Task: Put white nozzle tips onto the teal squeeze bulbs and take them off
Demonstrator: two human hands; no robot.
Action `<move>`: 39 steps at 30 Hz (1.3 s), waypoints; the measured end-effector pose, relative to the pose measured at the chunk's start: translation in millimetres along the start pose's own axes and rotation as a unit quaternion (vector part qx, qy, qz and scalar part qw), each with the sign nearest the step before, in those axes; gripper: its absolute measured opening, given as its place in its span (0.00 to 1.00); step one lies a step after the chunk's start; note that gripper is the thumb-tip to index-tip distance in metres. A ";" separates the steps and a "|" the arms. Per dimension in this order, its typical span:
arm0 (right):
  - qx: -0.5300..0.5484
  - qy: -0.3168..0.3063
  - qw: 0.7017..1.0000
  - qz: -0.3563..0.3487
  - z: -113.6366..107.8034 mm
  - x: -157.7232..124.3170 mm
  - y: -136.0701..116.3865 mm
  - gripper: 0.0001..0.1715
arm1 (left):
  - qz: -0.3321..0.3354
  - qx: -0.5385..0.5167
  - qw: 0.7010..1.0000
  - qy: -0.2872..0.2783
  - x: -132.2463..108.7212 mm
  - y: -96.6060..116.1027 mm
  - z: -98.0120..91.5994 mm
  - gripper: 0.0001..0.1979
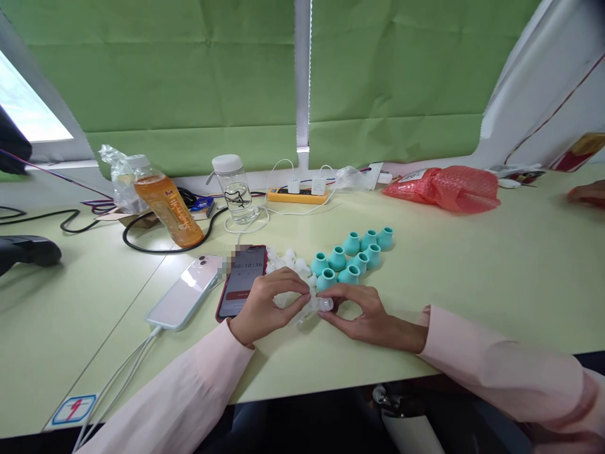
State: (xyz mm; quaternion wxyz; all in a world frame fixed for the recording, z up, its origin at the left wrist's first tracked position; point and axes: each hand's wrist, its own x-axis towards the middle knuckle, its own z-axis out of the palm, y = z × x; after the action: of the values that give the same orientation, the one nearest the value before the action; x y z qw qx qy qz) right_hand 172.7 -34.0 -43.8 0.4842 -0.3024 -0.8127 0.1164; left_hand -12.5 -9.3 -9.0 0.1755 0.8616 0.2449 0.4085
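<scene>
In front of me, both hands meet over a small translucent plastic piece (324, 304) with a round tube-like end. My right hand (366, 315) grips it between thumb and fingers at the right side. The thumb and fingertips of my left hand (271, 302) are pinched together at its left end; what lies right between those tips is partly hidden. Behind my left hand is a loose pile of whitish translucent pieces (288, 261), partly covered by the hand. Several teal bulb-shaped parts (337, 259) with open round necks stand upright in a cluster beyond my right hand.
Left of my hands lie a phone (246, 277) showing a timer and a pale phone (184, 293) with cables. Farther back are an orange drink bottle (167, 205), a clear water bottle (237, 195), a power strip (295, 197) and a red plastic bag (447, 188). Another person's hand (588, 192) shows far right.
</scene>
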 end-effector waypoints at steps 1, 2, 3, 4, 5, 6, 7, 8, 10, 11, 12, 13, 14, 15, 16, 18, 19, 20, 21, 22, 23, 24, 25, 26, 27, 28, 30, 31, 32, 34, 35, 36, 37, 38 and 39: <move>0.005 0.009 1.000 0.007 -0.3 0.8 -0.5 0.12 | -0.010 -0.033 0.999 0.000 -0.1 1.0 0.3 0.02; 0.010 0.014 1.000 0.013 -0.5 1.4 -0.8 0.12 | -0.020 -0.057 0.998 -0.001 -0.5 1.6 0.7 0.02; 0.016 0.015 1.000 0.020 -0.5 1.8 -0.9 0.12 | -0.031 -0.075 0.997 -0.001 -1.0 1.8 1.1 0.02; 0.023 0.016 0.999 0.026 -0.4 1.9 -0.8 0.12 | -0.043 -0.089 0.995 0.000 -1.6 1.7 1.4 0.03; 0.029 0.014 0.999 0.032 -0.3 1.7 -0.6 0.12 | -0.055 -0.099 0.994 0.002 -2.2 1.5 1.6 0.03; 0.035 0.013 0.999 0.037 -0.2 1.3 -0.3 0.12 | -0.068 -0.106 0.992 0.003 -2.7 1.3 1.5 0.04; 0.040 0.012 0.998 0.042 0.0 0.9 -0.1 0.12 | -0.081 -0.110 0.991 0.002 -3.2 1.2 1.3 0.04; 0.043 0.013 0.998 0.045 0.0 0.4 -0.1 0.12 | -0.093 -0.113 0.989 0.001 -3.6 1.2 0.9 0.05; 0.047 0.018 0.998 0.045 -0.2 -0.1 -0.5 0.12 | -0.105 -0.117 0.988 0.002 -4.0 1.7 0.2 0.06; 0.048 0.020 0.998 0.044 -0.5 -0.1 -0.9 0.12 | -0.104 -0.118 0.988 0.004 -4.1 2.0 -0.2 0.06; 0.049 0.022 0.998 0.042 -0.7 0.1 -1.4 0.11 | -0.100 -0.117 0.988 0.006 -4.1 2.4 -0.4 0.05; 0.049 0.024 0.998 0.041 -1.0 0.4 -1.8 0.11 | -0.094 -0.117 0.989 0.007 -4.0 2.8 -0.4 0.05; 0.047 0.023 0.998 0.040 -1.3 0.7 -2.1 0.11 | -0.087 -0.116 0.989 0.005 -3.8 3.0 -0.3 0.05; 0.045 0.022 0.998 0.040 -1.5 1.0 -2.3 0.10 | -0.079 -0.116 0.990 0.006 -3.6 3.2 -0.1 0.05; 0.045 0.021 0.998 0.039 -1.7 1.3 -2.3 0.10 | -0.072 -0.117 0.990 0.010 -3.4 3.3 0.3 0.04; 0.045 0.021 0.998 0.039 -1.9 1.8 -2.0 0.11 | -0.057 -0.120 0.991 0.020 -3.0 3.3 1.3 0.04; 0.045 0.023 0.998 0.039 -1.9 2.0 -1.8 0.11 | -0.051 -0.119 0.991 0.025 -2.8 3.2 1.9 0.04; 0.045 0.025 0.998 0.038 -2.0 2.2 -1.7 0.11 | -0.048 -0.116 0.992 0.027 -2.7 3.1 2.4 0.05; 0.045 0.027 0.998 0.037 -2.0 2.4 -1.6 0.11 | -0.046 -0.111 0.992 0.029 -2.6 3.0 2.8 0.05; 0.045 0.028 0.998 0.036 -2.0 2.5 -1.6 0.11 | -0.045 -0.107 0.993 0.030 -2.6 2.9 3.1 0.06; 0.044 0.029 0.998 0.034 -2.0 2.6 -1.7 0.12 | -0.042 -0.104 0.993 0.032 -2.6 2.8 3.4 0.07; 0.044 0.030 0.998 0.031 -1.9 2.6 -1.7 0.12 | -0.039 -0.102 0.993 0.033 -2.6 2.6 3.7 0.07; 0.044 0.030 0.998 0.029 -1.9 2.6 -1.8 0.12 | -0.034 -0.102 0.994 0.034 -2.8 2.4 4.1 0.08; 0.043 0.031 0.998 0.027 -1.9 2.5 -1.8 0.12 | -0.029 -0.103 0.994 0.036 -2.9 2.1 4.4 0.08; 0.042 0.032 0.998 0.026 -1.9 2.5 -1.8 0.12 | -0.024 -0.104 0.994 0.037 -3.1 1.9 4.7 0.08; 0.042 0.031 0.998 0.026 -1.9 2.4 -1.8 0.12 | -0.021 -0.103 0.994 0.037 -3.3 1.7 5.1 0.08; 0.042 0.029 0.998 0.026 -1.8 2.3 -1.5 0.12 | -0.015 -0.101 0.994 0.038 -3.5 1.6 5.6 0.08; 0.043 0.027 0.998 0.025 -1.7 2.3 -1.4 0.12 | -0.010 -0.100 0.994 0.038 -3.5 1.6 5.7 0.08; 0.043 0.027 0.998 0.025 -1.7 2.4 -1.3 0.12 | -0.006 -0.099 0.994 0.037 -3.5 1.7 5.8 0.08; 0.042 0.029 0.998 0.022 -1.8 2.7 -1.5 0.12 | 0.000 -0.097 0.995 0.033 -3.2 2.2 5.6 0.08; 0.041 0.030 0.998 0.021 -1.8 2.8 -1.7 0.12 | 0.001 -0.097 0.995 0.030 -3.1 2.5 5.4 0.08; 0.040 0.030 0.999 0.022 -2.0 3.0 -2.0 0.11 | -0.001 -0.096 0.995 0.027 -2.9 2.7 5.2 0.08; 0.038 0.029 0.999 0.022 -2.1 3.1 -2.2 0.11 | -0.003 -0.096 0.995 0.027 -2.8 3.0 5.1 0.07; 0.038 0.029 0.999 0.022 -2.1 3.1 -2.3 0.11 | -0.004 -0.095 0.995 0.026 -2.8 3.2 5.0 0.07; 0.038 0.028 0.999 0.023 -2.1 3.0 -2.3 0.10 | -0.006 -0.095 0.995 0.025 -2.9 3.3 5.0 0.06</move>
State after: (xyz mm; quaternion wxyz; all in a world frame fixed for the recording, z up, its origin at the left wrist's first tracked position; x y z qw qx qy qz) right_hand 172.5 -34.3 -39.5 0.5150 -0.3057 -0.7867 0.1497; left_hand -9.2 -14.1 -12.1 0.2524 0.8292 0.2145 0.4502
